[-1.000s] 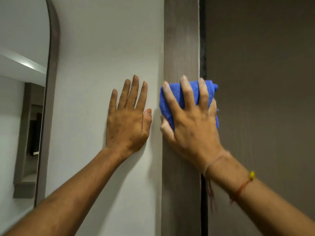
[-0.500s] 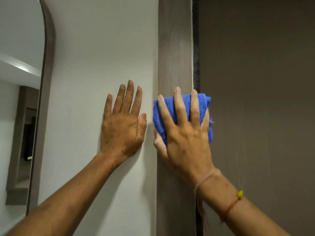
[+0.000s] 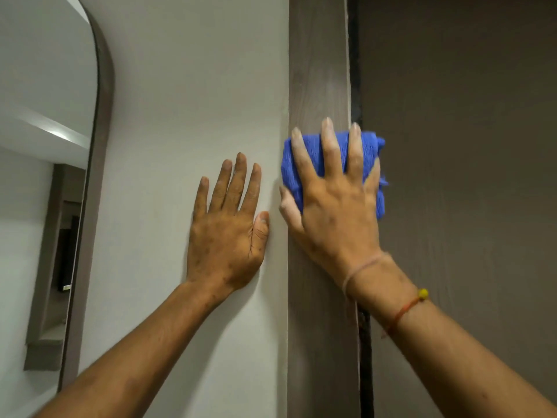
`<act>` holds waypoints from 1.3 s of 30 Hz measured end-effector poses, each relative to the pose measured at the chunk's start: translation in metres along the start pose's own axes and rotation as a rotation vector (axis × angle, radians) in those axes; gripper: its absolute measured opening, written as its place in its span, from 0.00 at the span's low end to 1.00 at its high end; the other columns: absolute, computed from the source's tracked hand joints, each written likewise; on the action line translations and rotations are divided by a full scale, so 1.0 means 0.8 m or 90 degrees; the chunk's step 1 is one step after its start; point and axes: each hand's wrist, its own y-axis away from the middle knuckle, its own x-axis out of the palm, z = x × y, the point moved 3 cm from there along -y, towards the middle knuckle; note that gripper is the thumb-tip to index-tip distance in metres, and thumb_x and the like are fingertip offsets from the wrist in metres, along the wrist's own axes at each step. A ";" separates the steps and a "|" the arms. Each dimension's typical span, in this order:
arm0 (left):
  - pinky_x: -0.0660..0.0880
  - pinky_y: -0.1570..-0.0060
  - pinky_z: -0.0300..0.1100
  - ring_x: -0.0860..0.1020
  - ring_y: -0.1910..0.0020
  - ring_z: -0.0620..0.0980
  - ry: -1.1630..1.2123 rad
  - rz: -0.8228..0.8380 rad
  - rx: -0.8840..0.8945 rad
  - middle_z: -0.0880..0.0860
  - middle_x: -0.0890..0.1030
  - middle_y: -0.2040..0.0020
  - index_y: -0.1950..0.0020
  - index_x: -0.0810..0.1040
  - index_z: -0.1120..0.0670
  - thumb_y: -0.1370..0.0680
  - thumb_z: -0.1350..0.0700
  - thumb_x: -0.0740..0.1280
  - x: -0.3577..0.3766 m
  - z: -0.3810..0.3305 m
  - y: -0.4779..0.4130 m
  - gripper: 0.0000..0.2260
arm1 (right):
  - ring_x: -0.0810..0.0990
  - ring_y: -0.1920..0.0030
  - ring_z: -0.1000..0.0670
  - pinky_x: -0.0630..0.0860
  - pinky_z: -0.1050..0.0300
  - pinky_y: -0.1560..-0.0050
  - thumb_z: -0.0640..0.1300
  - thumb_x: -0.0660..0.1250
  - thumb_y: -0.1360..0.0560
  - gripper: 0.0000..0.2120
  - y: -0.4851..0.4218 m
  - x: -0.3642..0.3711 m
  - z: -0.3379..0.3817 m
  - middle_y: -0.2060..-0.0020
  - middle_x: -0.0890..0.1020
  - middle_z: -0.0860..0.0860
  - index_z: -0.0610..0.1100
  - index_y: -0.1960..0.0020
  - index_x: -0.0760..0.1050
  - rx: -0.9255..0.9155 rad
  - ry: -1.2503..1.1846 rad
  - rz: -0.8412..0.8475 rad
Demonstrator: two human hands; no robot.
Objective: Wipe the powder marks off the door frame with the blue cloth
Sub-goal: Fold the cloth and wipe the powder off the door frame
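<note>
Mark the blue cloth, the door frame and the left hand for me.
blue cloth (image 3: 304, 164): head view, on its left part between two fingers.
door frame (image 3: 318, 61): head view, on its bare face above the cloth.
left hand (image 3: 224, 236): head view, on its back.

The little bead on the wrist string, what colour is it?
Yellow bead, on an orange-red string, seen in the head view.

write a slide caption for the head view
Right hand presses a folded blue cloth against the grey-brown wooden door frame; left hand lies flat on the white wall.
</note>
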 end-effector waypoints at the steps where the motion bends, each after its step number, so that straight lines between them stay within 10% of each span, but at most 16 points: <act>1: 0.44 0.25 0.55 0.42 0.23 0.51 -0.001 0.001 0.000 0.54 0.45 0.21 0.23 0.43 0.51 0.22 0.45 0.44 0.001 0.000 0.000 0.28 | 0.45 0.25 0.34 0.50 0.25 0.32 0.62 0.51 0.24 0.33 -0.020 -0.003 -0.002 0.23 0.51 0.41 0.51 0.24 0.48 -0.003 0.003 -0.004; 25: 0.39 0.25 0.50 0.40 0.24 0.51 0.113 0.073 -0.070 0.54 0.43 0.22 0.23 0.44 0.53 0.21 0.49 0.48 -0.018 -0.021 0.023 0.28 | 0.49 0.26 0.34 0.64 0.28 0.39 0.59 0.61 0.30 0.38 0.076 -0.005 0.019 0.24 0.54 0.42 0.51 0.24 0.51 0.046 -0.041 0.068; 30: 0.62 0.33 0.34 0.69 0.32 0.43 0.497 -0.025 -0.276 0.47 0.70 0.29 0.29 0.66 0.49 0.25 0.46 0.57 -0.092 -0.108 0.119 0.24 | 0.63 0.29 0.40 0.65 0.40 0.32 0.50 0.63 0.33 0.34 0.214 -0.038 -0.010 0.30 0.67 0.44 0.47 0.28 0.62 0.162 -0.318 0.043; 33: 0.71 0.51 0.22 0.79 0.51 0.31 0.771 0.179 -0.408 0.37 0.83 0.49 0.43 0.78 0.43 0.32 0.39 0.63 -0.103 -0.212 0.192 0.20 | 0.64 0.29 0.46 0.60 0.54 0.29 0.53 0.57 0.26 0.28 0.308 -0.082 -0.054 0.29 0.67 0.49 0.48 0.27 0.59 0.262 -0.305 0.041; 36: 0.75 0.63 0.26 0.83 0.62 0.38 0.962 0.511 -0.480 0.44 0.86 0.62 0.51 0.81 0.50 0.29 0.56 0.71 -0.093 -0.326 0.254 0.08 | 0.56 0.25 0.52 0.51 0.73 0.30 0.54 0.52 0.24 0.29 0.395 -0.136 -0.104 0.26 0.60 0.58 0.54 0.25 0.49 0.388 -0.255 0.143; 39: 0.78 0.67 0.32 0.84 0.65 0.45 1.054 0.718 -0.429 0.50 0.86 0.63 0.51 0.79 0.55 0.28 0.67 0.68 -0.097 -0.419 0.287 0.09 | 0.47 0.24 0.53 0.49 0.66 0.28 0.56 0.60 0.31 0.41 0.475 -0.199 -0.163 0.24 0.51 0.53 0.49 0.26 0.41 0.452 -0.182 0.261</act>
